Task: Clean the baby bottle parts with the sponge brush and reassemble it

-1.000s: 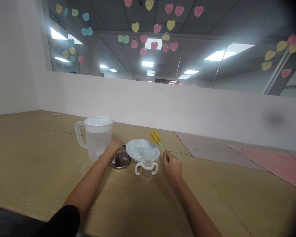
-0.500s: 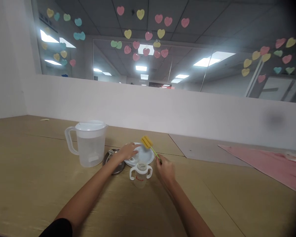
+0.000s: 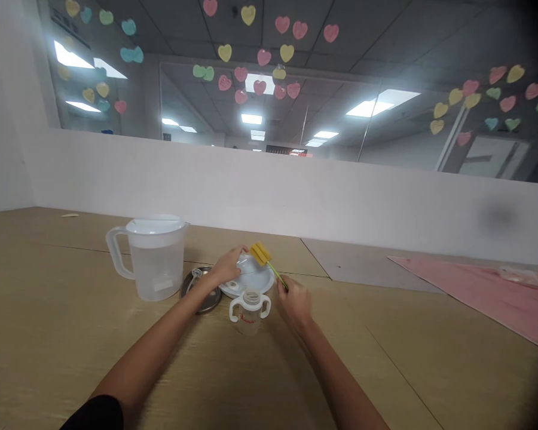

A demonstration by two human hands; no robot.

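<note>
One translucent pitcher [image 3: 158, 263] stands left; one white plate [image 3: 264, 278] lies right of one metal dish [image 3: 210, 300]. One two-handled bottle [image 3: 250, 316] stands open-topped, near side of the plate. Two hands work: the right hand [image 3: 296, 303] grips one yellow sponge brush [image 3: 260, 254]; the left hand [image 3: 228, 267] pinches one clear piece [image 3: 242, 261] above the plate. Brush and piece seem being brought together, which calls for steady alignment.

Office-like room, wide window [image 3: 323, 77], ceiling light panels [image 3: 251, 119]
</note>
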